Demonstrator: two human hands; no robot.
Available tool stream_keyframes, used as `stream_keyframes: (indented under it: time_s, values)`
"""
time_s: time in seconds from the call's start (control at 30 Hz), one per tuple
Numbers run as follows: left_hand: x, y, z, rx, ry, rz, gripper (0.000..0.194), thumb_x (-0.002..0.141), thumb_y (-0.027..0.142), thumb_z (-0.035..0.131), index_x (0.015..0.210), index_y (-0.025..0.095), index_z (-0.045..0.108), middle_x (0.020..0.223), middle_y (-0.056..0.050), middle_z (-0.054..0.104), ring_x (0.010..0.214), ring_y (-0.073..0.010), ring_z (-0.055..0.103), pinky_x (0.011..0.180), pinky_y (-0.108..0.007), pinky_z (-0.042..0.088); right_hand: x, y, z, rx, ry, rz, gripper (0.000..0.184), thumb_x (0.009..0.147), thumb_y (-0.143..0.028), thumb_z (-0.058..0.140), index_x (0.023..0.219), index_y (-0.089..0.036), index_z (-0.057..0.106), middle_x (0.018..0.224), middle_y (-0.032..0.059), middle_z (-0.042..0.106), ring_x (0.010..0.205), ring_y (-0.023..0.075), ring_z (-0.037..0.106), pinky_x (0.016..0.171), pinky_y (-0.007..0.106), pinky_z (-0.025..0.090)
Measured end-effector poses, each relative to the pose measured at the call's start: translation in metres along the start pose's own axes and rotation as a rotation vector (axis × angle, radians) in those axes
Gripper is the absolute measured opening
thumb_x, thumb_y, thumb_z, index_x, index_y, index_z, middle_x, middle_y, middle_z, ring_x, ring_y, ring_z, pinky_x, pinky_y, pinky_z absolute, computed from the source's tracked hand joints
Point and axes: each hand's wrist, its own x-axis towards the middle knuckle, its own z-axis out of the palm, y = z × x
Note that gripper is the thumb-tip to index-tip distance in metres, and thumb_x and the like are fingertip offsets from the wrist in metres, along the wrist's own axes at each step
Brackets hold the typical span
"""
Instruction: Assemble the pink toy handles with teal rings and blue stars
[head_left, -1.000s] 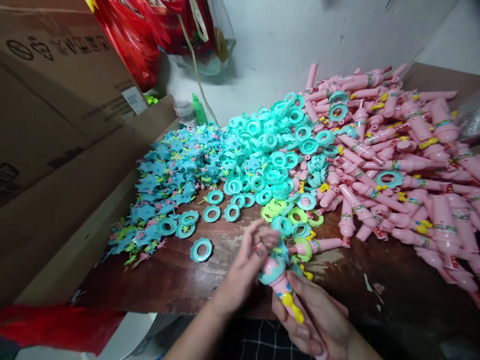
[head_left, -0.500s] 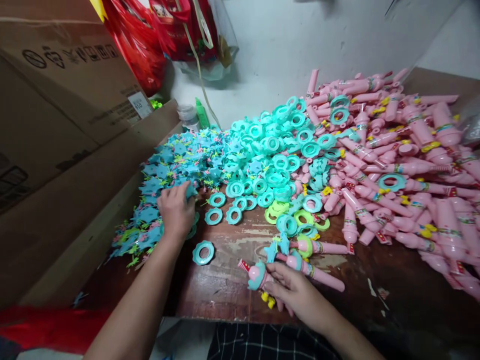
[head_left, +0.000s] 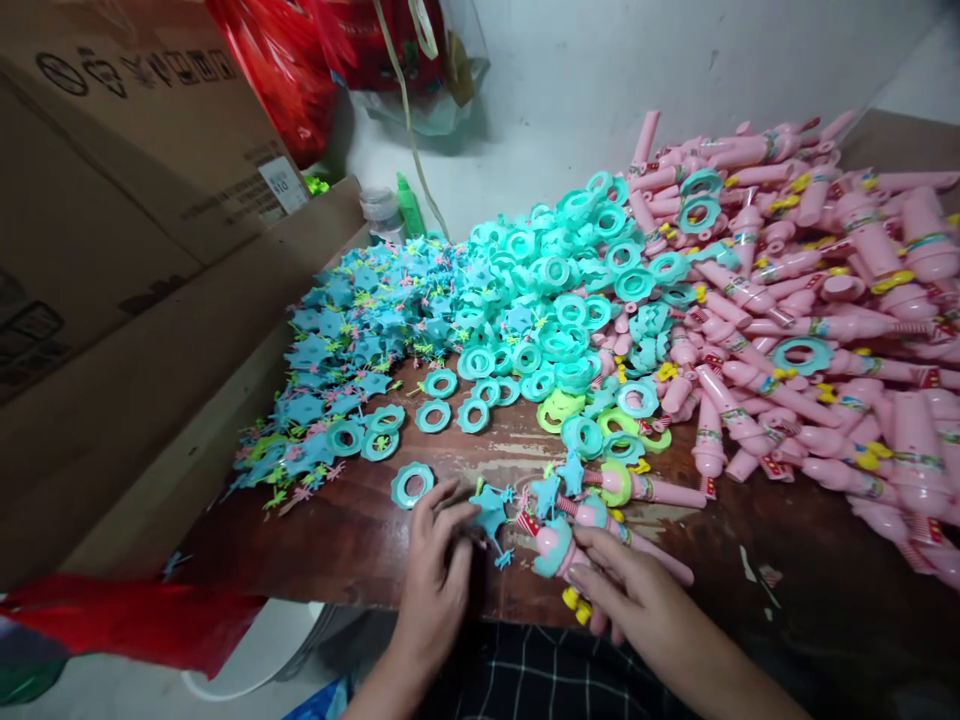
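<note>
gripping pink toy (head_left: 553,546) by its body in right hand (head_left: 626,580), seemingly to leave striped tip (head_left: 527,522) free; pinching blue star (head_left: 491,512) by one edge in left hand (head_left: 436,560).

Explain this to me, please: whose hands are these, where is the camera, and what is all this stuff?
There is no machine here: a person works with two bare hands. The view comes from a camera worn on that person's head, looking forward and down.

On the brown table lie three heaps: blue star-shaped pieces to the left, teal rings in the middle and pink tube-shaped pieces to the right.

The right hand holds a pink piece with a teal collar. The left hand has its fingertips at a blue star-shaped piece; whether it grips it is hard to tell. Left of the table stands cardboard.
</note>
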Motion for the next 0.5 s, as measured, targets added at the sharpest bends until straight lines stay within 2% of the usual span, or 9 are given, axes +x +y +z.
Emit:
stream_keyframes:
  time_s: [0.07,0.1,0.17,0.27,0.4,0.5]
  values:
    - [0.007,0.008,0.001,-0.004,-0.011,-0.149,0.041,0.087,0.028,0.057,0.128,0.033,0.052,0.136,-0.007,0.048,0.130,-0.0245,0.044,0.110,-0.047,0.039,-0.003,0.004,0.002,-0.154,0.056,-0.055,0.056,0.092,-0.062,0.038,0.134,-0.026,0.048,0.105,0.0034,0.061,0.084,0.0066,0.061,0.076,0.015,0.049]
    - [0.012,0.011,0.003,-0.013,-0.064,-0.194,0.049,0.085,0.028,0.060,0.133,0.033,0.049,0.135,-0.008,0.050,0.128,-0.0250,0.046,0.110,-0.048,0.039,-0.003,0.004,0.003,-0.239,0.089,-0.084,0.052,0.093,-0.059,0.036,0.134,-0.029,0.048,0.115,0.0032,0.059,0.096,0.0099,0.062,0.087,0.020,0.050]
    - [0.019,0.017,0.008,-0.071,-0.180,-0.223,0.052,0.084,0.021,0.058,0.134,0.032,0.050,0.134,-0.007,0.053,0.126,-0.0238,0.048,0.111,-0.047,0.037,-0.003,0.003,0.004,-0.430,0.170,-0.080,0.047,0.095,-0.055,0.033,0.136,-0.035,0.047,0.130,0.0017,0.053,0.116,0.0183,0.057,0.101,0.031,0.046]
    - [0.022,0.020,0.016,-0.168,-0.242,-0.204,0.052,0.080,0.012,0.056,0.129,0.030,0.055,0.135,-0.004,0.055,0.128,-0.0220,0.048,0.113,-0.044,0.035,-0.002,0.003,0.000,-0.608,0.234,0.031,0.046,0.096,-0.055,0.027,0.137,-0.041,0.046,0.129,0.0006,0.054,0.118,0.0247,0.057,0.100,0.040,0.044]
    - [0.017,0.020,0.025,-0.135,-0.230,-0.175,0.035,0.085,0.023,0.056,0.121,0.027,0.058,0.125,-0.005,0.060,0.119,-0.0216,0.053,0.106,-0.040,0.041,-0.005,0.011,-0.008,-0.505,0.214,-0.012,0.051,0.095,-0.061,0.027,0.135,-0.037,0.049,0.135,-0.0010,0.050,0.126,0.0179,0.052,0.104,0.030,0.044]
    - [0.015,0.017,0.028,-0.110,-0.282,-0.091,0.044,0.089,0.023,0.052,0.132,0.029,0.051,0.122,-0.006,0.059,0.113,-0.0196,0.055,0.101,-0.036,0.044,-0.010,0.018,-0.009,-0.411,0.156,-0.077,0.055,0.093,-0.065,0.030,0.135,-0.034,0.049,0.140,-0.0017,0.045,0.131,0.0135,0.047,0.106,0.024,0.042]
